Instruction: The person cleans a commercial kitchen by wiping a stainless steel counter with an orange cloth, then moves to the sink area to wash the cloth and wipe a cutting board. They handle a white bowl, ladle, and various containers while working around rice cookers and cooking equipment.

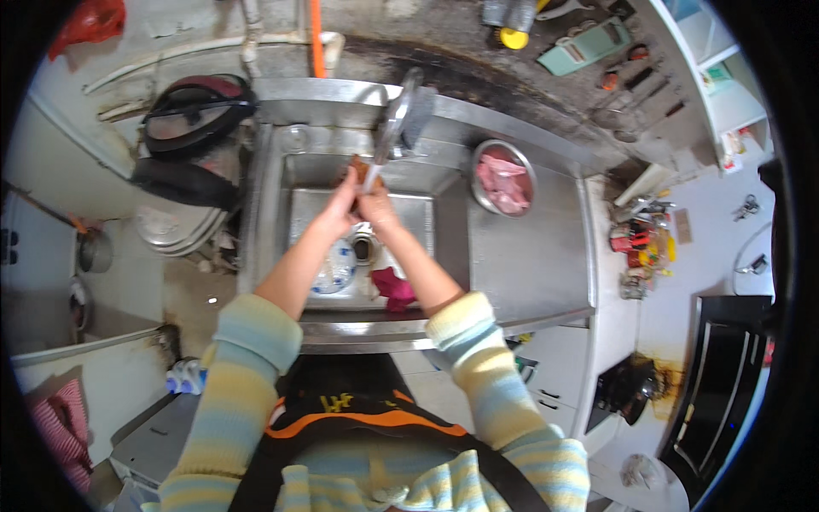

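Both of my hands are together over a stainless steel sink (441, 224), under the running faucet (391, 125). Between them is a brown object (360, 168), partly hidden by the fingers, so I cannot tell its kind. My left hand (341, 200) holds it from the left side. My right hand (379, 210) closes on it from the right, and the water stream (369, 180) falls onto it. Below the hands, the sink floor holds a blue-patterned plate (336, 272), a magenta cloth (395, 288) and the drain (363, 248).
A metal bowl (532, 185) of pink pieces resembling raw meat rests on the right drainboard (531, 256). Left of the sink, a dark appliance (198, 115) stands near stacked lids (179, 224). Bottles and packets (643, 249) crowd the right counter. A green grater (585, 48) hangs on the wall.
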{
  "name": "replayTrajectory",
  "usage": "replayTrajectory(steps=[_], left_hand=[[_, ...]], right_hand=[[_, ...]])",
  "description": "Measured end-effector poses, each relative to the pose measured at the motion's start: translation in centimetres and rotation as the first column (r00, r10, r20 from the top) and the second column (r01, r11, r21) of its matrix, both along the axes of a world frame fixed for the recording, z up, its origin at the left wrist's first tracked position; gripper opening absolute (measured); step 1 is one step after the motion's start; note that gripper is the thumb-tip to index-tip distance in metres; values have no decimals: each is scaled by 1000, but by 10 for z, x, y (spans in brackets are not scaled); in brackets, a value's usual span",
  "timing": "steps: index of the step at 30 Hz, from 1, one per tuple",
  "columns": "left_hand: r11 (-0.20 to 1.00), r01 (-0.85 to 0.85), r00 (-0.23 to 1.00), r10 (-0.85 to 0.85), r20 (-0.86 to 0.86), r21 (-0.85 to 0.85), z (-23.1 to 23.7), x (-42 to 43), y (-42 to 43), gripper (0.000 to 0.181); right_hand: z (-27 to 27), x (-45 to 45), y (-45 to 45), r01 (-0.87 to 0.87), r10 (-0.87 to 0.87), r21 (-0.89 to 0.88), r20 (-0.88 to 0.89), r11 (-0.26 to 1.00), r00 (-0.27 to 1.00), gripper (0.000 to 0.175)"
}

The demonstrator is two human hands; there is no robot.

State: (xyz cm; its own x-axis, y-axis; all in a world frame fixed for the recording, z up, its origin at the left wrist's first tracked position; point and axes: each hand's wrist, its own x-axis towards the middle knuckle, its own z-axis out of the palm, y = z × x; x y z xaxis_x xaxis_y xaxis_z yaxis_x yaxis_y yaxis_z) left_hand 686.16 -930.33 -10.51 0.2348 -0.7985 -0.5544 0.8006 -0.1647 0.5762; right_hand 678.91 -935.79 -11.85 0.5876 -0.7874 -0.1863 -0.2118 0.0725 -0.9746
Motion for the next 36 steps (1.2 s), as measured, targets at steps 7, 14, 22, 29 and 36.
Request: replayTrajectory(steps=[7,14,22,29,36], left_hand=[[973,-154,986,141,85,172,-11,0,-50,21],[980,-5,614,-155,774,201,19,8,-35,39],[945,234,170,-270,948,227,47,24,-2,32],[956,-33,-37,-294,955,293,51,48,27,28],[944,-75,257,-292,921,321,47,60,20,34]], right_hand=[[26,-43,-1,-221,218,-372,-50,901,975,34],[-4,-110,-25,-434,338,-234,-357,870,871,26],[-7,-43,-56,-181,191,-566,-43,804,981,52],[33,8,-30,-535,472,-260,-269,804,840,38],[26,4,-30,-464,463,-29,-44,885,885,38]])
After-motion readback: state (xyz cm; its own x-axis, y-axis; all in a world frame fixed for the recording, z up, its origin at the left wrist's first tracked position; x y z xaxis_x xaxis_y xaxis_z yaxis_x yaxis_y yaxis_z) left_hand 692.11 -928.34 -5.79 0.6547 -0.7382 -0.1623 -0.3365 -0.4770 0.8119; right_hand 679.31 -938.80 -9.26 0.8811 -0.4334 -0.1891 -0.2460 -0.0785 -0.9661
